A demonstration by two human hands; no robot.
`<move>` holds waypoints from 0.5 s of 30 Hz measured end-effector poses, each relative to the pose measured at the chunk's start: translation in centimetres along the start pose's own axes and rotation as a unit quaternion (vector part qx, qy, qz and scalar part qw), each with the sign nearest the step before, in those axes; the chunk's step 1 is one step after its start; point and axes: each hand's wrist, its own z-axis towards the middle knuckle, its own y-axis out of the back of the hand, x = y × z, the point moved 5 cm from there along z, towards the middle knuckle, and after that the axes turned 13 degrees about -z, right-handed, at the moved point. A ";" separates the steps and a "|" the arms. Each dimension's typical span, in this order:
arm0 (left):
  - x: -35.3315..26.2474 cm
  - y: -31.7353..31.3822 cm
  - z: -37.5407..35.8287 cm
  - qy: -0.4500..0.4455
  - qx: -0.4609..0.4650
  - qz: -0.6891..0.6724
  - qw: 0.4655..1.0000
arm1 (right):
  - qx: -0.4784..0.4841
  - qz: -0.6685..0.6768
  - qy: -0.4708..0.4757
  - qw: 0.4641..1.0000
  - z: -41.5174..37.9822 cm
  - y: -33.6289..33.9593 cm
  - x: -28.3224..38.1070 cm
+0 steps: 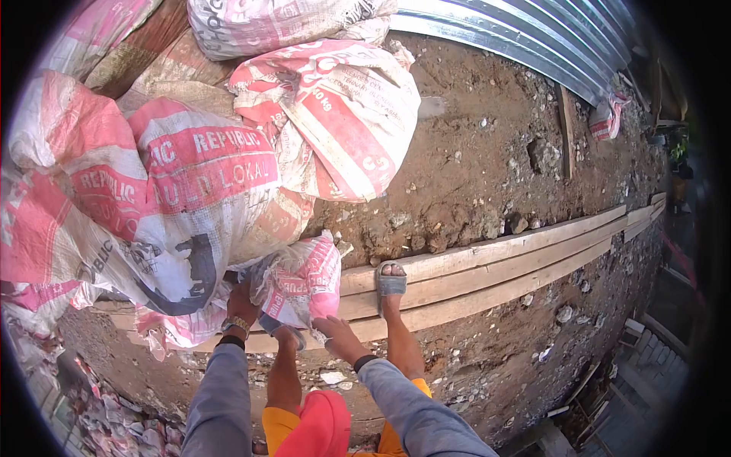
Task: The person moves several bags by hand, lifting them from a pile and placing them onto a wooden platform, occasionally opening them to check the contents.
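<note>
A small pink-and-white printed cement sack [304,282] lies bunched over the planks between my feet. My left hand [242,306], with a watch at its wrist, is closed on the gathered left side of this sack, its fingertips partly hidden in the folds. At the sack's lower right corner, my right hand [340,339] has its fingers bent around the edge. Just beyond my left hand bulges a large filled sack [205,175] printed with red lettering. Another full sack [343,114], marked 40 kg, leans behind it.
More stuffed sacks [274,27] are piled at the upper left. Long wooden planks [487,266] run across the dirt under my sandalled feet. Corrugated metal sheets [518,34] lie at the top right, near a loose board [565,129]. Rubble and torn sack scraps [122,419] cover the lower left.
</note>
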 end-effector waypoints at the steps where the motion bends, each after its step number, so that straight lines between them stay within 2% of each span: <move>1: -0.2 -0.1 0.5 -0.011 0.021 0.056 0.998 | -0.009 0.011 -0.025 1.000 -0.4 0.0 -0.9; 2: 0.0 -0.1 1.1 -0.009 0.024 0.064 0.998 | -0.009 0.019 -0.024 0.999 -0.5 0.8 -0.9; 4: -0.4 -0.9 1.1 -0.171 -0.007 0.097 0.980 | -0.113 0.100 -0.042 0.988 -1.6 3.5 -0.5; 6: -0.9 -0.9 1.4 -0.184 0.022 0.084 0.979 | -0.105 0.056 -0.118 0.986 -1.7 2.1 -1.9; 8: 0.3 -1.3 2.4 -0.121 0.052 -0.019 0.991 | -0.103 0.009 -0.162 0.981 -0.2 0.6 -3.2; 9: 1.0 -1.7 2.7 -0.105 0.064 -0.017 0.992 | -0.128 0.026 -0.165 0.978 0.9 0.1 -3.5; 10: 1.2 -1.5 3.0 -0.130 0.032 -0.009 0.991 | -0.156 0.040 -0.166 0.973 2.1 -0.3 -3.9; 11: 1.5 -1.5 3.4 -0.157 -0.004 -0.001 0.988 | -0.145 0.042 -0.168 0.974 3.7 -1.2 -4.6; 12: 2.4 -1.8 4.0 -0.148 0.000 -0.004 0.989 | -0.195 0.055 -0.137 0.970 5.1 -1.6 -4.9; 13: 3.5 -2.3 4.5 -0.110 0.040 -0.082 0.990 | -0.244 0.069 -0.106 0.961 5.6 -2.0 -4.6; 14: 4.3 -2.5 4.7 -0.074 0.076 -0.159 0.982 | -0.237 0.068 -0.108 0.963 5.8 -2.5 -4.2; 15: 0.8 -1.4 4.5 -0.173 0.088 -0.100 0.976 | -0.212 0.059 -0.078 0.972 6.1 -2.1 -3.1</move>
